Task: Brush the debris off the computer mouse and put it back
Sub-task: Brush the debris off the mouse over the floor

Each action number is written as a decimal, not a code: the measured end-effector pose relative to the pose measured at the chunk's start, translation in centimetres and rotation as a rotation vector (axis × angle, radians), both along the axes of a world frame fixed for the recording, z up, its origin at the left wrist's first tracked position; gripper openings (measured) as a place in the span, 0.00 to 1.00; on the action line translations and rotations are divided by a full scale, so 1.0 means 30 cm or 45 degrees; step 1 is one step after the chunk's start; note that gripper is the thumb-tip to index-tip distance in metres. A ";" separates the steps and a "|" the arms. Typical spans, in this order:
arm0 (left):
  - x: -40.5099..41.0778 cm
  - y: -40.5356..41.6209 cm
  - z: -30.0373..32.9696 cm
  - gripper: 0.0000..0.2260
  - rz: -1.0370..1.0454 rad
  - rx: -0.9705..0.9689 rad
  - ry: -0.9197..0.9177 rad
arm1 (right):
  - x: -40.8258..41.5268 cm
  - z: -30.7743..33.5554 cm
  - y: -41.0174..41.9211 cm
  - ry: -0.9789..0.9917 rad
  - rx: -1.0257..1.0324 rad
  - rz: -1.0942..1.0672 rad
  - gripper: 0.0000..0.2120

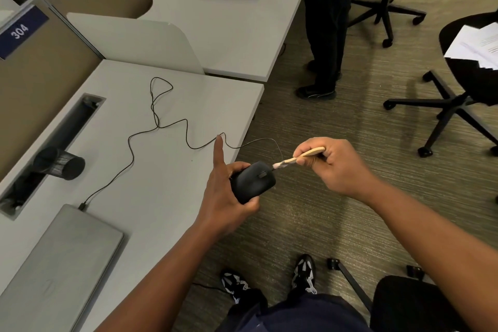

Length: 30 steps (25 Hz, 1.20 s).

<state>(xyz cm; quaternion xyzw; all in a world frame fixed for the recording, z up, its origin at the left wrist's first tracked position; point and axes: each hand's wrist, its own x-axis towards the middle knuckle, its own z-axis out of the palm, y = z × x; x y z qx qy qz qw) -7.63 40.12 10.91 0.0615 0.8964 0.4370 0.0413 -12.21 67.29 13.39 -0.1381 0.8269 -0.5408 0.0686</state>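
Black mouse held off the desk edge, brush tip at its front.

Left hand curled round the mouse from the side and below, thumb underneath, index finger sticking straight up and clear of it; mouse lifted in the air just past the corner of the grey desk, above the carpet. Right hand clenched on a pale wooden brush, handle pinched between thumb and curled fingers, whitish bristles touching or nearly touching the mouse's front end near the cord, hard to tell which through the blur. Thin black cord trailing from the mouse in loose loops across the desk to a closed grey laptop. Further back, a black mesh cup lying on its side by the cable slot.
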 end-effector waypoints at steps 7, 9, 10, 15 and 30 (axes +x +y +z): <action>-0.002 0.007 -0.010 0.68 0.074 0.070 0.026 | 0.006 -0.007 -0.010 -0.027 -0.078 0.065 0.10; 0.003 0.004 -0.018 0.68 0.079 0.094 0.030 | 0.002 -0.016 0.008 0.001 0.013 0.019 0.09; 0.004 0.004 -0.023 0.68 0.080 0.099 0.026 | 0.004 -0.019 0.008 0.014 0.031 0.004 0.09; 0.001 0.020 -0.024 0.69 0.126 0.115 0.020 | 0.037 -0.042 -0.034 -0.036 -0.004 -0.128 0.07; 0.019 0.075 0.000 0.70 0.243 0.220 0.016 | 0.103 -0.053 -0.172 -0.533 -0.365 -0.284 0.04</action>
